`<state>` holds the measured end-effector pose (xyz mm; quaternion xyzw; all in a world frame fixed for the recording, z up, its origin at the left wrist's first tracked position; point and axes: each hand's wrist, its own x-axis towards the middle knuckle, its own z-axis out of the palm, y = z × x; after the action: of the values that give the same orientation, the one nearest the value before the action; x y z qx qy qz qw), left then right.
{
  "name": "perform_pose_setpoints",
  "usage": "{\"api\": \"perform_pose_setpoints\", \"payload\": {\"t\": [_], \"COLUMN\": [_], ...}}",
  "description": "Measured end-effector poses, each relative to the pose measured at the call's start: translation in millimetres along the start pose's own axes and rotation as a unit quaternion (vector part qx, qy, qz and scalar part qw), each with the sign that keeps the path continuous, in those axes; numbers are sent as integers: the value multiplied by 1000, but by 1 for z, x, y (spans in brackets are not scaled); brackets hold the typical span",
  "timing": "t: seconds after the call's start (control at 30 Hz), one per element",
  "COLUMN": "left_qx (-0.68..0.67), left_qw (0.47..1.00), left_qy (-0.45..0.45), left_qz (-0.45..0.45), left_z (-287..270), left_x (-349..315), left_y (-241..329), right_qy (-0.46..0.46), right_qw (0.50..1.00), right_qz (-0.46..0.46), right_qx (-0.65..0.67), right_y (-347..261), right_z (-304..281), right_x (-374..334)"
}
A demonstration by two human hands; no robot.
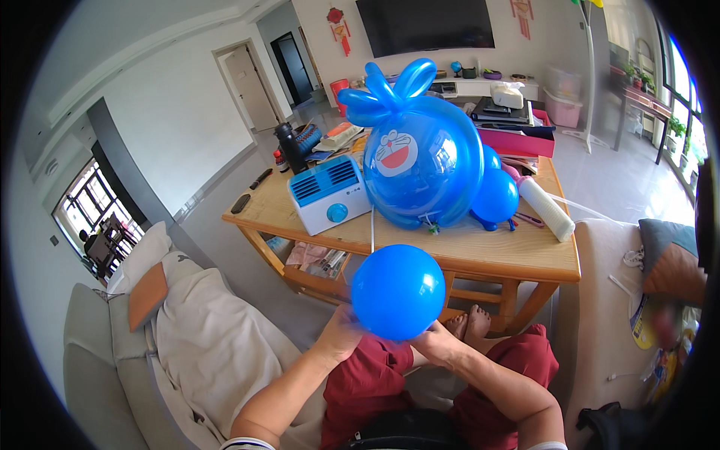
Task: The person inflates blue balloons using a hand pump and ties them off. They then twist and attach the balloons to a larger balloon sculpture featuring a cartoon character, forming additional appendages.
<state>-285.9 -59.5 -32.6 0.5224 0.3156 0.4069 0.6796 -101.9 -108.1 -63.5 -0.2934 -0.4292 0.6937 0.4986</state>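
Note:
A round blue balloon (pixel 398 292) is in front of me, above my lap and before the table edge. My right hand (pixel 436 343) grips it at its lower right, with the fingertips partly hidden behind it. At the balloon's lower left is my left hand (pixel 341 331), close against it; motion smears its fingers. On the table stands a large clear-blue balloon (pixel 424 169) with a printed cartoon mouth and twisted long balloons on top. A smaller blue balloon (pixel 495 196) sits at its right side. To its left is a white and blue electric balloon pump (pixel 330 196).
The wooden table (pixel 517 255) carries a black bottle (pixel 291 148), a white cylinder (pixel 546 208) and a magenta box (pixel 517 141). Under it is an open shelf with clutter. A sofa (pixel 225 330) lies left, a beige seat (pixel 607 277) with a cushion right.

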Motion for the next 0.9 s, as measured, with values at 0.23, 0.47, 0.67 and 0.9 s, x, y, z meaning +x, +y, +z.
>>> {"api": "perform_pose_setpoints", "payload": {"t": [0.23, 0.47, 0.67, 0.9], "left_qx": [527, 715, 705, 579], "left_qw": [780, 535, 554, 771], "left_qy": [65, -67, -68, 14], "left_qz": [333, 446, 437, 263], "left_z": [34, 9, 10, 14], "left_x": [-5, -8, -14, -14], "left_y": [13, 2, 31, 44], "right_qy": [22, -45, -81, 1], "right_qw": [980, 939, 940, 777], "right_qz": [-2, 137, 157, -476], "right_qx": [199, 311, 292, -412], "right_y": [-3, 14, 10, -20], "right_z": [6, -10, 2, 45], "right_x": [7, 2, -4, -26]}}
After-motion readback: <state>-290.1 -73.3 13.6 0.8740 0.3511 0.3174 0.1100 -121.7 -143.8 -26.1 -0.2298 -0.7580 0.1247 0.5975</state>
